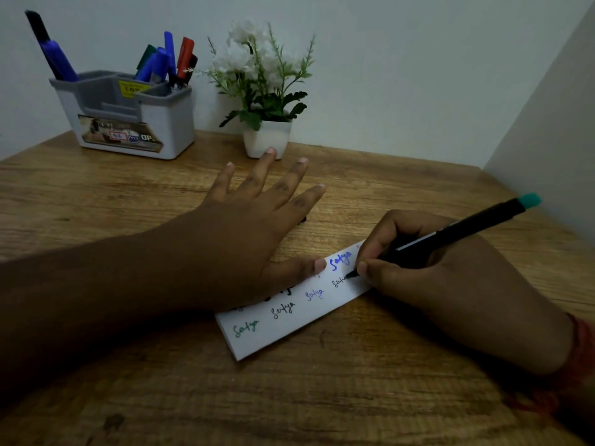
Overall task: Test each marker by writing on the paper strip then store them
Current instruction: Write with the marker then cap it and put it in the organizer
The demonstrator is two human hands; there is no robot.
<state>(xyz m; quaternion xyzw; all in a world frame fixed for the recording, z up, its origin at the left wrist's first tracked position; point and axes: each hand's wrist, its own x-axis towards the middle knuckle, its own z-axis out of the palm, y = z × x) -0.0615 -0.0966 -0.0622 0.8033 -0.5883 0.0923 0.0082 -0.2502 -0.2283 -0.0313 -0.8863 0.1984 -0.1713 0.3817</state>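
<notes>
We see the black marker (450, 236) with a teal end gripped in our right hand (450, 278), its tip touching the white paper strip (289, 317) that lies on the wooden worktop (322, 397) between our hands, beside words already written in green, black and blue. Our left hand (244, 226) lies flat with fingers spread wide, its thumb pressing on the strip. Beyond the left hand, a grey organiser (128, 117) holds more markers (167, 59), with a white potted plant (264, 91) just beside it.
</notes>
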